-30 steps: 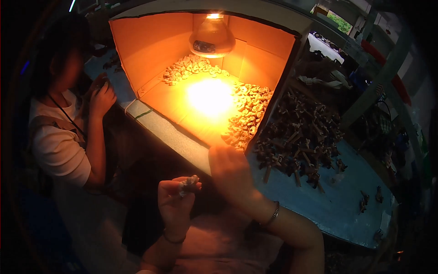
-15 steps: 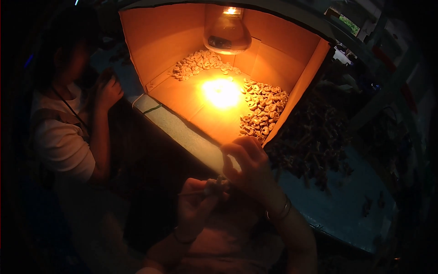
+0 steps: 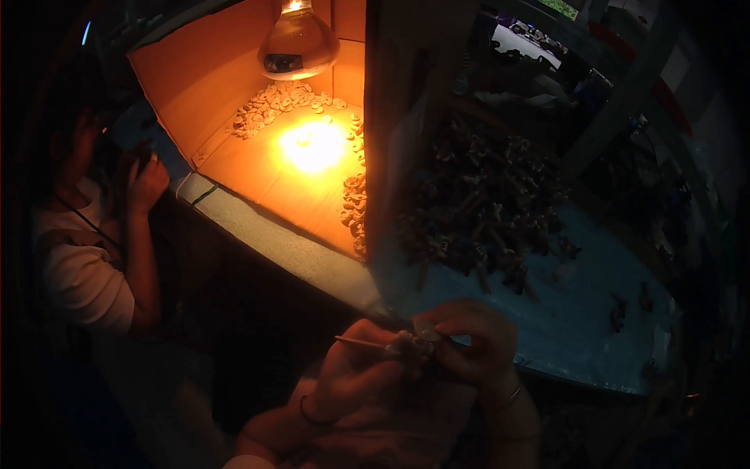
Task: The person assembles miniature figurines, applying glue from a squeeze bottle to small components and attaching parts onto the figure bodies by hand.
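My left hand (image 3: 355,379) is closed around a small figure (image 3: 408,345), from which a thin stick (image 3: 359,341) pokes out to the left. Close against it, my right hand (image 3: 476,336) pinches a small pale piece (image 3: 424,327) between thumb and fingers, at the figure's upper right end. The piece looks like the small rounded pieces (image 3: 354,207) heaped inside the lit cardboard box (image 3: 183,94). Dim light hides the figure's details, and I cannot tell whether the piece is joined to it.
A glowing bulb (image 3: 298,48) hangs inside the box, above another heap of small pieces (image 3: 273,103). Right of the box, many dark stick-mounted figures (image 3: 484,211) lie piled on a blue tabletop (image 3: 582,344). At the left a person (image 3: 86,273) sits with raised hands (image 3: 148,181).
My right hand has come back from the box's near corner to my left hand, now with a pale piece in its fingers. The view has swung right.
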Demonstrator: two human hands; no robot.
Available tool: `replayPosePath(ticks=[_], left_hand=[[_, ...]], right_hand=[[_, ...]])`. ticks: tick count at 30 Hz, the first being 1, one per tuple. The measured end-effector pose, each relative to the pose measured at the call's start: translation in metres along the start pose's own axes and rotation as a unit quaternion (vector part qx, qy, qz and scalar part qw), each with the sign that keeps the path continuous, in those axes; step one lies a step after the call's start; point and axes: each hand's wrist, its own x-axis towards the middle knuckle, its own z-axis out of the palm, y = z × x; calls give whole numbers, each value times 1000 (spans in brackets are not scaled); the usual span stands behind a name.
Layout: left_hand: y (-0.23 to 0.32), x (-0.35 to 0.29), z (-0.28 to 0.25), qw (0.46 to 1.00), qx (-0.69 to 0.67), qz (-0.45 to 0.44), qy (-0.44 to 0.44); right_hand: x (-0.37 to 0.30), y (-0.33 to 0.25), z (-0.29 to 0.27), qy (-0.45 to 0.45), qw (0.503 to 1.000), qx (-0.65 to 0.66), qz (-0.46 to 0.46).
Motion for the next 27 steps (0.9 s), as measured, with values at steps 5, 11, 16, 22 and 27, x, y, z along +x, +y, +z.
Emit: replayPosePath(ticks=[5, 11, 16, 22, 27], left_hand=[[-12, 3, 9, 999, -38, -27, -10], [-22, 3, 16, 1000, -19, -10, -11], [-18, 3, 26, 997, -65, -45, 7], [-23, 4, 27, 1000, 10, 10, 14], [-28, 11, 19, 973, 176, 138, 61]], right_hand=[[-7, -1, -15, -21, 999, 9, -44], [-15, -2, -19, -8, 998, 10, -60], [-17, 2, -21, -3, 995, 15, -94], [-14, -4, -23, -8, 998, 17, -67], [-22, -19, -11, 112, 989, -83, 46]])
